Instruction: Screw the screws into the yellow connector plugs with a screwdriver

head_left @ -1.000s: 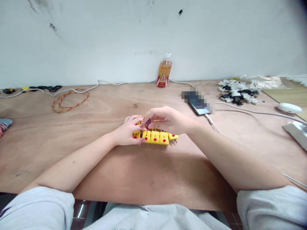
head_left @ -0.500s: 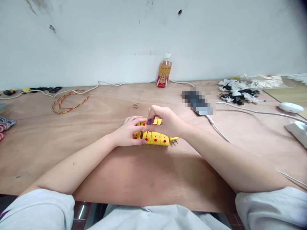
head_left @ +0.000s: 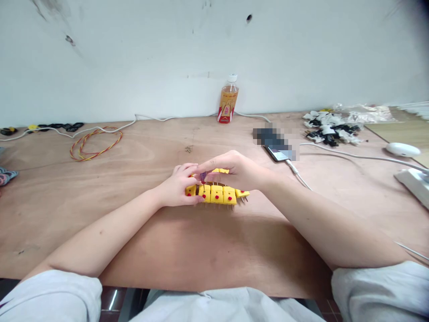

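Several yellow blocks with red dots and metal pins sit side by side in rows on the wooden table. My left hand wraps the left end of the rows, its thumb against the near row by a red dot and its other fingers at the far side. Above them, my right hand pinches a small screwdriver with a purple handle. Its thin shaft points down at a hole in the top of a near-row block. The far row is partly hidden behind my right hand.
Small screws lie beyond the blocks. A drink bottle stands against the wall. To the right are a phone on a white cable and a pile of black and white parts. A red-yellow wire coil lies left.
My right hand's fingers have shifted from curled over the screwdriver handle to stretched out around it, uncovering more of the near row. My left hand stays on the blocks. The view moved slightly.
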The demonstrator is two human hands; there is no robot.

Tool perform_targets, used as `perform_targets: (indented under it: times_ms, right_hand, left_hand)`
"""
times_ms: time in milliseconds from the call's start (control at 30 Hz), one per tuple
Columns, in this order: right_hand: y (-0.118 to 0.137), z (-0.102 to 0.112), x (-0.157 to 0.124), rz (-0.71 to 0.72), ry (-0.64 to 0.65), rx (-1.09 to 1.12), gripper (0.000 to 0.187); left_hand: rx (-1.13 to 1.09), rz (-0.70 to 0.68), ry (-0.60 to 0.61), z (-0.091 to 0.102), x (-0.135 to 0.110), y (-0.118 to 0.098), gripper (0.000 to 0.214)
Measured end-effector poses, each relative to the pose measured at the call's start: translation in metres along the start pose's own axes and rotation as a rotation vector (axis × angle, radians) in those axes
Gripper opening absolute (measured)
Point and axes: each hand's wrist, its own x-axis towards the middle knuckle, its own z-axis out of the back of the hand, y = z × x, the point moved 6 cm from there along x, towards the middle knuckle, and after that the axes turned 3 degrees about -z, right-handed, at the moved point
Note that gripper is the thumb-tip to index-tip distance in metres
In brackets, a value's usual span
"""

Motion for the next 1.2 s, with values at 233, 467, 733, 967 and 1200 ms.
perform_targets:
  times_ms: [233, 467, 733, 967, 1200]
  right_hand:
    - [0.004, 0.001, 0.001, 0.042, -0.056, -0.06, 0.004]
    - [0.008, -0.006, 0.0, 0.074, -0.12, -0.146, 0.004]
    - [-0.014, 0.035, -0.005, -0.056, -0.396, 0.07, 0.027]
    - [-0.107, 0.065, -0.031, -0.387, -0.913, 0.256, 0.049]
    - [-0.14, 0.044, -0.033, -0.497, -0.785, 0.346, 0.055]
  left_hand:
    - [-0.024, -0.044, -0.013, -0.001, -0.001, 0.002, 0.042]
    - [0.011, -0.049, -0.015, 0.0, -0.002, -0.001, 0.043]
    - [0.061, -0.063, -0.034, 0.002, -0.003, -0.005, 0.044]
    - [0.097, -0.135, -0.006, 0.002, -0.005, -0.013, 0.048]
    - [0.074, -0.128, 0.0, 0.002, -0.006, -0.014, 0.045]
